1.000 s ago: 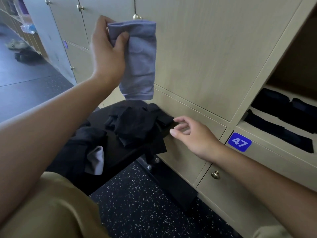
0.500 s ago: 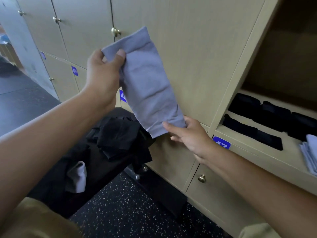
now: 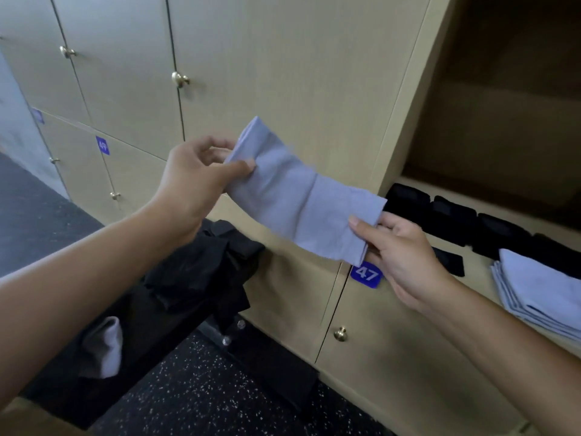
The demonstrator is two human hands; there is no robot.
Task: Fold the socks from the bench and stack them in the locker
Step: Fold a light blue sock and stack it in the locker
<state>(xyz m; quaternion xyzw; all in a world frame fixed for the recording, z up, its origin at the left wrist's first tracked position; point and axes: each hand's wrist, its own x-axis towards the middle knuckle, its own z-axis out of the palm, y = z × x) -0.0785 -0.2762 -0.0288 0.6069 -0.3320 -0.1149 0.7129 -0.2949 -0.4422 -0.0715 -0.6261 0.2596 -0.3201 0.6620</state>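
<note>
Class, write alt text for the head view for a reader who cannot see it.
Both hands, left hand and right hand, hold a light blue sock stretched between them before an open locker holding folded black socks and blue socks.

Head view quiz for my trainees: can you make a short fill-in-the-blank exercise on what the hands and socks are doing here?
1. The left hand and right hand each pinch one end of a ____-coloured sock.
2. The blue label under that sock reads ____.
3. The folded socks lined up at the back of the open locker shelf are ____.
4. The unfolded pile of socks lies on the ____.

Missing words: lavender; 47; black; bench
</note>
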